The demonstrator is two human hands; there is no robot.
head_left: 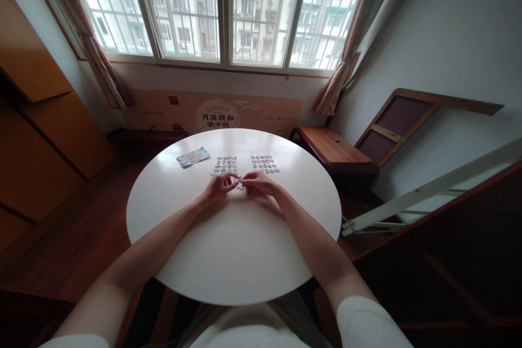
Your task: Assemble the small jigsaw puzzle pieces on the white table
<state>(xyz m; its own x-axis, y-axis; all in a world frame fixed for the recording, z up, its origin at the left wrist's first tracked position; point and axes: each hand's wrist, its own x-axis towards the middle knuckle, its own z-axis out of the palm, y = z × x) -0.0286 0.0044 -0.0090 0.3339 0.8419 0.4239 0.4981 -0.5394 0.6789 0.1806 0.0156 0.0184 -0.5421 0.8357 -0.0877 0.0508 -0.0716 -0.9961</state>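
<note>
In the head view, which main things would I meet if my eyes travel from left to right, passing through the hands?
Orange-brown cabinet → picture sheet → left hand → puzzle piece between the hands → right hand → low wooden furniture beside the table.

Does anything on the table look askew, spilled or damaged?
Nothing looks spilled or plainly damaged. Only the printed sheet seems slightly askew: it lies at a slant, while most visible puzzle pieces sit in rough rows. Pieces near the hands are partly hidden.
</note>
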